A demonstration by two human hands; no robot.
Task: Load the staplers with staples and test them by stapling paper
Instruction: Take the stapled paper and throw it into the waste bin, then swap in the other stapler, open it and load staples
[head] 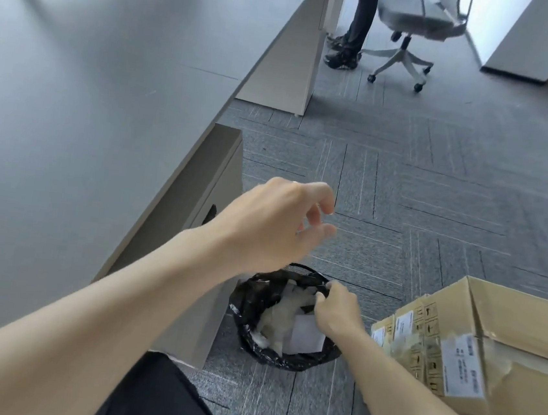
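The right grip clutches the bin at its 2 o'clock rim, fingers curled over the black liner. A white paper lies inside among scraps. The left grip hovers above at 12 o'clock, fingers loosely bent, holding nothing. No stapler shows. The desk runs from 9 to 11 o'clock, nearer the left grip. Boxes crowd 3 o'clock, and open carpet lies toward 1 o'clock.

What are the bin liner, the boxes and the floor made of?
The liner looks like thin black plastic, glossy and crinkled. The boxes are brown cardboard, matte, creased, with paper labels. The floor is probably grey carpet tile: fuzzy striped weave, visible seams.
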